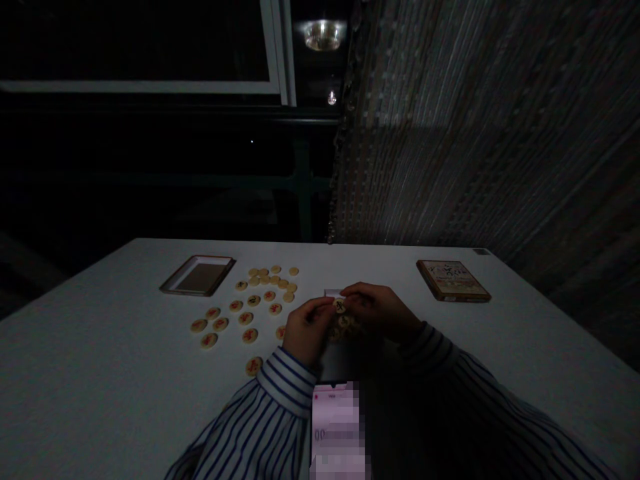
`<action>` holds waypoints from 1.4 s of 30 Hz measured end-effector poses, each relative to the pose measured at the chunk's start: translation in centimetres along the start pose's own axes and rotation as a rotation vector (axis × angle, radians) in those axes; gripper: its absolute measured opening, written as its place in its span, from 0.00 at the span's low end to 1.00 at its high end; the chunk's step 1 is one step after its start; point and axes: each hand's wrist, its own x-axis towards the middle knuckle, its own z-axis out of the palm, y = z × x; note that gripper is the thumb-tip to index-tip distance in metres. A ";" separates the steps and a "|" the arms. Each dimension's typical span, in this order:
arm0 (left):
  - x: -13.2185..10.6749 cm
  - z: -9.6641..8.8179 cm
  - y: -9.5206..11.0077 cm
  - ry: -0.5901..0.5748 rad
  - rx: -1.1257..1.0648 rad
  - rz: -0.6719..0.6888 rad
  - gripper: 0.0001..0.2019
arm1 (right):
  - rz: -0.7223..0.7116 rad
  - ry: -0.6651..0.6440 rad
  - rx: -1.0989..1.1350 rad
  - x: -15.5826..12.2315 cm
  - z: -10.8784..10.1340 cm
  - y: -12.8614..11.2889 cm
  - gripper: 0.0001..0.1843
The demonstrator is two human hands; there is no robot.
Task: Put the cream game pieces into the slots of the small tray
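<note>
Between the fingertips of my left hand (306,328) and my right hand (381,311) is a round wooden Chinese chess piece (341,305) with a black character. Both hands pinch at its edges. Just below it, several more black-marked pieces (343,322) lie close together, partly in shadow. A white box edge (332,293) shows behind the fingers; the rest of that box is hidden by my hands. Left of my left hand, red-marked pieces (245,319) are spread over the table, some partly covered by my hand and sleeve.
On the white table (125,373), an open shallow tray (197,275) lies at the back left. A flat decorated box (454,280) sits at the back right. Further pieces (265,280) cluster behind the red ones. A lit phone (336,427) lies between my forearms. A string curtain (425,133) hangs beyond.
</note>
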 end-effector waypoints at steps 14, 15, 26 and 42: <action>0.1 -0.1 0.0 0.001 0.027 0.017 0.11 | -0.230 -0.108 -0.437 0.2 -0.5 -0.1 0.16; 0.1 -0.1 0.0 0.000 0.032 0.016 0.11 | -0.241 -0.111 -0.456 0.2 -0.5 0.0 0.16; 0.2 -0.3 -0.6 0.013 0.129 0.093 0.12 | -0.265 -0.096 -0.598 0.0 -0.9 -0.2 0.16; 0.5 -0.9 -1.8 0.063 0.419 0.164 0.13 | -0.048 -0.263 -0.799 -0.5 -3.6 0.8 0.13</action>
